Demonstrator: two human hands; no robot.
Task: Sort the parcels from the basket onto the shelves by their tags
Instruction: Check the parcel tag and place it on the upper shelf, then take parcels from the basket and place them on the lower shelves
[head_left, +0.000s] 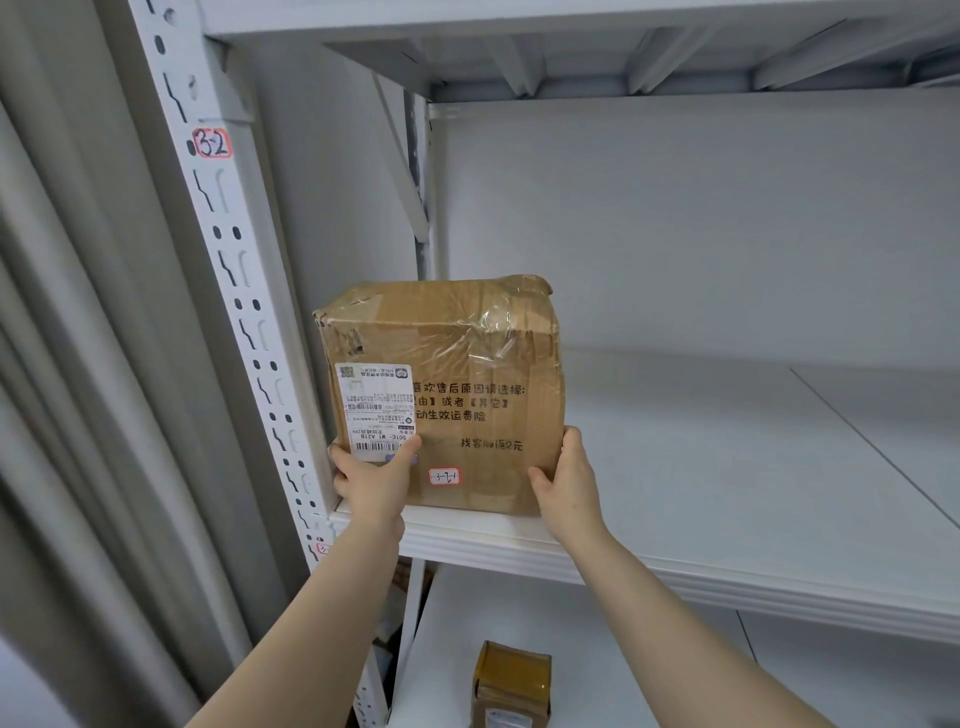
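My left grip (371, 475) and right grip (563, 480) clasp the taped brown cardboard parcel (441, 384) by its lower corners, upright at the white metal shelf (727, 519)'s front edge.

Soft even light, tape glare on box (441, 384), edges bowed

Parcel storeroom, white slotted shelving (675, 571), handwritten bay tag (212, 143), labelled carton (441, 395)

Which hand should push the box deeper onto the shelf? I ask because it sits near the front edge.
Probably the left hand: its fingers lie flat on the cardboard box's front face, over the label. The right hand only cups the lower right corner.
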